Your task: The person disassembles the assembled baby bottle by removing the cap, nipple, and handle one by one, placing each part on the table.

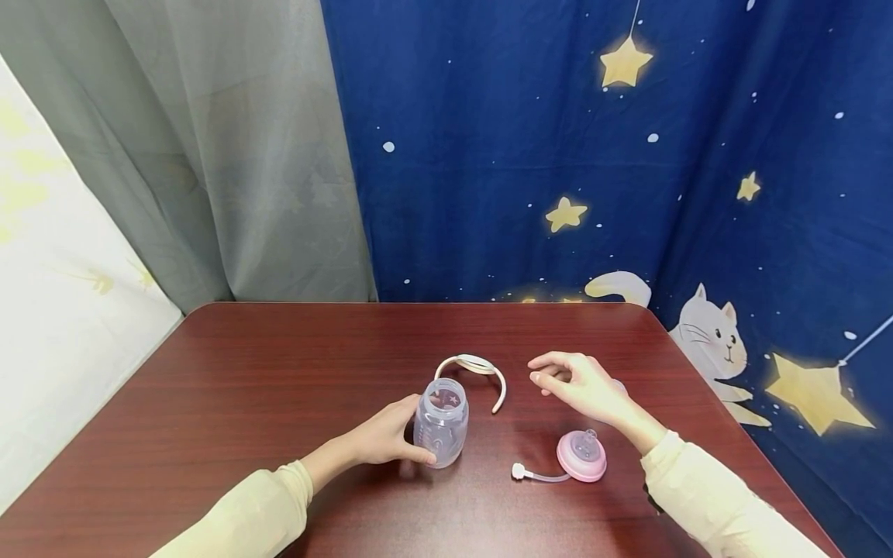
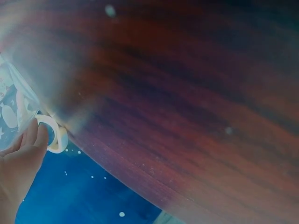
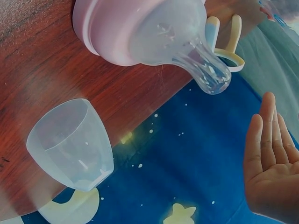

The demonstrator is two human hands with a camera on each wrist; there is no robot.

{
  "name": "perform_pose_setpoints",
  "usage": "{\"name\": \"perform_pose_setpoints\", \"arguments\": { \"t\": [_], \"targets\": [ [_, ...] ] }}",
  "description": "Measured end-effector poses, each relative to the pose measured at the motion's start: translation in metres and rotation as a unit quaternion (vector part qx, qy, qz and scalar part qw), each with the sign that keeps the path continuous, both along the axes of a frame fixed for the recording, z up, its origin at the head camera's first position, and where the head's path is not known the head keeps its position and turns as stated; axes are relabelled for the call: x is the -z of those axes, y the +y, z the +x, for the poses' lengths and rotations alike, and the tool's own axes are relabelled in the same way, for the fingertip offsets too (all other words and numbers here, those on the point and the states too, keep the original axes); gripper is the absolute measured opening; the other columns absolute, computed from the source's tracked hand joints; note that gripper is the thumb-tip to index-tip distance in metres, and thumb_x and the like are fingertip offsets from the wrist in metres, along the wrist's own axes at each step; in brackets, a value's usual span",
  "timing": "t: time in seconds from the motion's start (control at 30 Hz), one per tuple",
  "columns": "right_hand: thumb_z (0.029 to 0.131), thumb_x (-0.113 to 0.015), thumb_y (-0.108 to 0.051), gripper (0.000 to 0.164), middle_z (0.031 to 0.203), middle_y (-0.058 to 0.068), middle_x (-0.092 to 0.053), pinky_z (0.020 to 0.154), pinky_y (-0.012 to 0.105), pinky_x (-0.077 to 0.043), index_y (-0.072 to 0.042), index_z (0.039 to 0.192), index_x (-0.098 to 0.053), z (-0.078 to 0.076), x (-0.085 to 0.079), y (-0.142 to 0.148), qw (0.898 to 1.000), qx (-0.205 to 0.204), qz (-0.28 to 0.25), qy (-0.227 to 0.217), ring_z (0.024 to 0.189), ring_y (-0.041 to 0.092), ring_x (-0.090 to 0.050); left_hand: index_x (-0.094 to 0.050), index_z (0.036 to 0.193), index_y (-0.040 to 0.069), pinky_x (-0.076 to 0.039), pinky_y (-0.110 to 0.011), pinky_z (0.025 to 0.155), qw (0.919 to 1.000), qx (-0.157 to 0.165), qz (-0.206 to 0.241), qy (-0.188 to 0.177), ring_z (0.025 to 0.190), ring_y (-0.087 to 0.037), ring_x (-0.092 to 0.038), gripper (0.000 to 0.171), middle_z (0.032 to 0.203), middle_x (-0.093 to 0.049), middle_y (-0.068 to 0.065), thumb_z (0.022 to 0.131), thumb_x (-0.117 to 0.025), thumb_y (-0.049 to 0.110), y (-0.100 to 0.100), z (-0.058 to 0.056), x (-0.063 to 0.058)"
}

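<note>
My left hand [image 1: 403,431] grips a clear plastic baby bottle [image 1: 441,422] that stands upright with its mouth open on the dark wooden table [image 1: 279,364]. The left wrist view shows the bottle [image 2: 11,109] beside the hand [image 2: 21,161]. My right hand [image 1: 543,372] hovers above the table with relaxed fingers and holds nothing. It is just right of a cream handle ring [image 1: 476,370]. A pink lid with a clear teat and straw [image 1: 582,456] lies below that hand. In the right wrist view the lid [image 3: 140,28] lies near the open palm [image 3: 268,154].
A clear cup-shaped cap [image 3: 70,144] stands on the table close to the lid; in the head view my right hand mostly hides it. A blue star-and-cat cloth [image 1: 628,194] and a grey curtain [image 1: 230,155] hang behind the table's far edge.
</note>
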State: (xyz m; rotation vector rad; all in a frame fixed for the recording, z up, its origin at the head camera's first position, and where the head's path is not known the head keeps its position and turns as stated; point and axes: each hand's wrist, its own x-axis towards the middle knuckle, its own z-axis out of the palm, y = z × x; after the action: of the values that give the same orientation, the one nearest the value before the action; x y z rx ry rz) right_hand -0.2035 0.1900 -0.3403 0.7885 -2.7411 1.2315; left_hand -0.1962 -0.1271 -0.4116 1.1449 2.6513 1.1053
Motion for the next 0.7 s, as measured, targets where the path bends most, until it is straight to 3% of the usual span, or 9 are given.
{"name": "perform_pose_setpoints", "arguments": {
  "t": [0.4,0.7],
  "targets": [
    [0.084,-0.061,-0.021,0.025,0.081,-0.004,-0.063,0.066,0.025,-0.047,-0.007,0.104,-0.06,-0.0017,0.0028,-0.0009,1.0,-0.006,0.002,0.002,0.069,0.014,-0.06,-0.047,0.117,0.007,-0.036,-0.031,0.087,0.9998,0.002,-0.019,-0.005,0.1,-0.012,-0.046,0.067,0.107,-0.049,0.001,0.065,-0.075,0.039,-0.0039,-0.0004,0.0023],
    [0.083,-0.061,-0.025,0.027,0.08,-0.004,-0.063,0.066,0.026,-0.047,-0.007,0.104,-0.061,-0.0041,0.0047,-0.0005,1.0,-0.006,0.002,0.005,0.071,0.022,-0.061,-0.047,0.118,0.007,-0.035,-0.032,0.089,0.9997,-0.005,-0.021,-0.012,0.104,-0.014,-0.045,0.07,0.11,-0.049,-0.001,0.064,-0.076,0.038,-0.0046,-0.0009,0.0017]
  ]
}}
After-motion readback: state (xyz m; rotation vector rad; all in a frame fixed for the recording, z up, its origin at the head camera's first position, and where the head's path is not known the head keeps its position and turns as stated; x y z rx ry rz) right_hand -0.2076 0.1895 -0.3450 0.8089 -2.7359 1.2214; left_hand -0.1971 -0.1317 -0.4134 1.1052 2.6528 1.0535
